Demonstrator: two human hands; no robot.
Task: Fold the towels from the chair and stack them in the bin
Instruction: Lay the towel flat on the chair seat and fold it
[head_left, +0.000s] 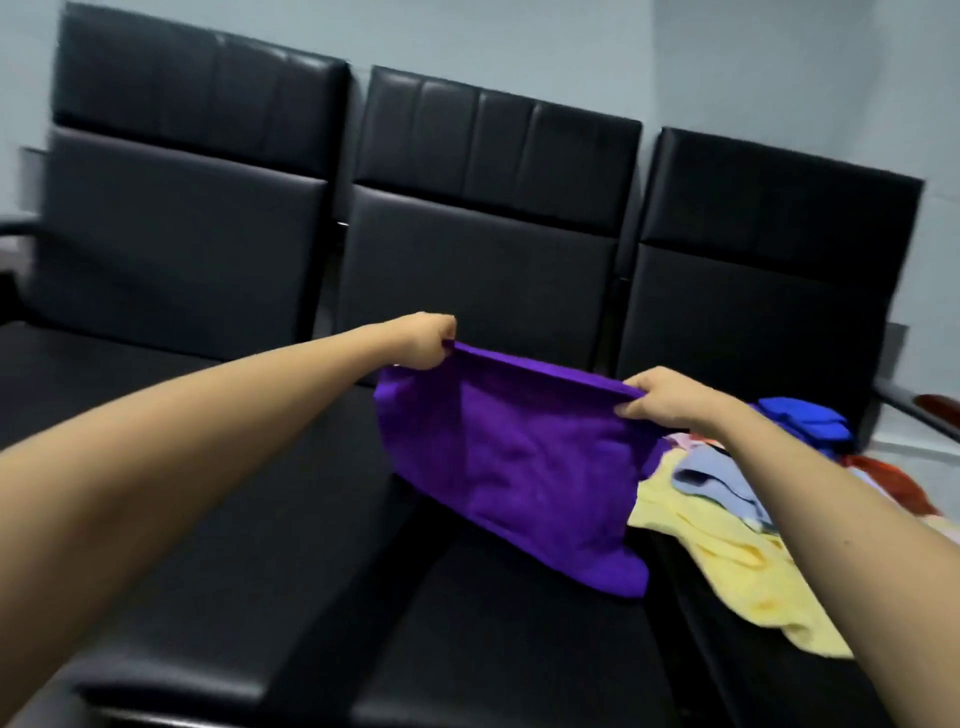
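Head view: left hand (423, 340) and right hand (667, 397) each pinch a top corner of the purple towel (519, 467), stretched taut over the middle seat (493, 623), likely squaring it to fold. Pile (737, 519) waits on the right seat. Bin not visible.

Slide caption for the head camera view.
Left hand and right hand hold a purple towel spread over the black chair, beside a towel pile.

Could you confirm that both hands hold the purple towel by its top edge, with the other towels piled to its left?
Not quite: the head view shows the other towels piled to its right. The left hand and right hand do hold the purple towel by its top edge.
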